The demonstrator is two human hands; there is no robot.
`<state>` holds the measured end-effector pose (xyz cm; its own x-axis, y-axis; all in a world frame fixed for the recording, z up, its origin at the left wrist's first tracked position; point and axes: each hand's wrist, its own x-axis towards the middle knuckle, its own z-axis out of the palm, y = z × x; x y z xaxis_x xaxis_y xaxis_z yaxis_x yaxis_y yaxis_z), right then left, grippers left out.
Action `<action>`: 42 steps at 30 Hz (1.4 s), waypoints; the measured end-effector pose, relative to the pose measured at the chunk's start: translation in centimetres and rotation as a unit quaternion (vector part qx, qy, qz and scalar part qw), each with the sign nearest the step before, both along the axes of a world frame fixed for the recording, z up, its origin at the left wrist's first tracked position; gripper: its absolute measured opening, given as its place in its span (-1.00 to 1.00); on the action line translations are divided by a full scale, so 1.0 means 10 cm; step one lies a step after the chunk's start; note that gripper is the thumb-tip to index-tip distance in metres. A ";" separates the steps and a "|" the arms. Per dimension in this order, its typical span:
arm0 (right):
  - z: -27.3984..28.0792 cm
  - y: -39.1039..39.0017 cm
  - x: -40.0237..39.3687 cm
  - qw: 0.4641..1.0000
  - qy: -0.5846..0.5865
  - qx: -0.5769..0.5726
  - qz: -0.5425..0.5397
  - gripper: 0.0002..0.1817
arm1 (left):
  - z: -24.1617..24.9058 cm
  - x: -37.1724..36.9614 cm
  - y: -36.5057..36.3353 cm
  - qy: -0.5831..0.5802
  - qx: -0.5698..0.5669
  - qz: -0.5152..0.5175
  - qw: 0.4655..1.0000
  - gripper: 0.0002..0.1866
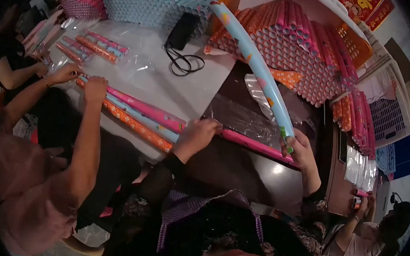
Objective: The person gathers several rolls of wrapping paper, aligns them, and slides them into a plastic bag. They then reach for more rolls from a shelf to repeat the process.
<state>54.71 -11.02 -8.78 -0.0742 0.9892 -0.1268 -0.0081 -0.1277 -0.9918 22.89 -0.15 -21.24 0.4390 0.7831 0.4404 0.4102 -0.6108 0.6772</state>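
Observation:
My right hand [303, 155] is closed around the lower end of a light-blue patterned roll of wrapping paper [262, 67], which tilts up and away to the left. Between my hands a pink roll [257, 147] lies across the dark table; its right end passes close to my right hand. My left hand [196, 138] has its fingers pinched at the pink roll's left end. Clear plastic film [237, 123] lies just behind that roll. Left of my left hand are a second pink roll [147, 108], a blue roll [160, 131] and an orange roll [136, 129], side by side.
A co-worker's hands [78, 81] are at the far ends of the three rolls. Stacked rolls stand behind: blue [157, 5], orange and pink [291, 52]. A black device with a cord [182, 31] and packed rolls [96, 48] lie on the white table. Another person [367, 237] sits right.

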 end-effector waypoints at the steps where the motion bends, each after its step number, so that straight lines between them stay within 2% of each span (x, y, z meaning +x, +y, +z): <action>1: -0.07 -0.28 0.21 1.000 -0.010 0.011 0.019 -0.66 | 0.05 -0.01 -0.02 -0.008 -0.022 0.003 1.000 -0.87; 3: -0.05 -0.78 0.50 0.997 -0.071 -0.008 -0.002 -0.59 | -0.04 0.01 0.00 -0.012 -0.068 0.011 0.998 -0.85; 5: -0.24 -1.22 0.95 0.996 -0.086 -0.026 -0.023 -0.43 | -0.09 0.00 0.03 -0.037 -0.023 -0.017 0.999 -0.85; 7: -0.29 -1.51 1.18 0.994 -0.096 -0.058 -0.001 -0.41 | -0.13 0.02 0.07 0.033 -0.010 0.008 0.999 -0.82; 9: -0.34 -1.73 1.37 0.990 -0.105 -0.098 0.001 -0.42 | -0.06 0.02 0.05 0.045 -0.050 0.008 0.998 -0.79; 10: -0.35 -1.79 1.45 0.988 -0.106 -0.110 0.029 -0.42 | -0.36 0.00 0.18 0.138 0.097 0.049 0.984 -0.82; 11: -0.32 -1.82 1.48 0.986 -0.107 -0.119 0.055 -0.43 | -0.67 -0.02 0.30 0.228 0.244 0.085 0.939 -0.83; 12: -0.36 -1.86 1.57 0.980 -0.133 -0.131 0.067 -0.42 | -0.51 -0.01 0.30 -0.070 -0.019 -0.062 0.995 -0.82; 14: -0.48 -1.94 1.70 0.979 -0.121 -0.148 0.064 -0.41 | -0.27 0.01 0.18 0.000 -0.162 -0.002 0.987 -0.81; 15: -0.50 -1.95 1.71 0.978 -0.111 -0.166 0.054 -0.41 | -0.24 0.01 0.19 -0.046 -0.164 -0.035 0.985 -0.80; 19: -0.58 -1.84 1.77 0.969 -0.150 -0.175 0.090 -0.41 | -0.20 -0.01 0.17 -0.011 -0.183 -0.024 0.983 -0.81; 21: -0.62 -1.79 1.77 0.962 -0.213 -0.157 0.073 -0.47 | -0.21 -0.02 0.17 -0.041 -0.191 -0.041 0.980 -0.81; 22: -0.60 -1.72 1.74 0.947 -0.280 -0.120 0.098 -0.54 | -0.23 -0.03 0.18 -0.038 -0.190 -0.042 0.980 -0.81; 25: -0.61 -1.64 1.66 0.940 -0.299 -0.159 0.050 -0.58 | -0.27 -0.05 0.23 -0.051 -0.155 -0.076 0.984 -0.80; 32: -0.89 -1.52 1.83 0.945 -0.301 -0.125 0.036 -0.54 | -0.23 -0.07 0.29 -0.007 -0.142 -0.099 0.985 -0.76; 35: -0.90 -1.46 1.90 0.937 -0.317 -0.141 0.048 -0.51 | -0.20 -0.11 0.32 -0.010 -0.113 -0.140 0.984 -0.70; 37: -0.91 -1.45 1.91 0.931 -0.314 -0.184 0.039 -0.50 | -0.04 -0.14 0.26 0.075 -0.173 -0.165 0.968 -0.56; 38: -0.97 -1.46 1.97 0.933 -0.319 -0.162 0.046 -0.49 | -0.02 -0.15 0.24 0.078 -0.173 -0.168 0.967 -0.56; 40: -0.88 -1.43 1.91 0.927 -0.324 -0.187 0.033 -0.49 | -0.03 -0.15 0.23 0.119 -0.032 -0.168 0.978 -0.41; 42: -0.85 -1.42 1.88 0.919 -0.332 -0.211 0.022 -0.50 | -0.04 -0.16 0.23 0.120 -0.069 -0.170 0.976 -0.38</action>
<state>73.53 -25.22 -17.30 0.1198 0.8396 -0.5299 0.5950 -0.4880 -0.6386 21.33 2.10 -21.67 0.7614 0.6187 0.1937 0.3560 -0.6487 0.6727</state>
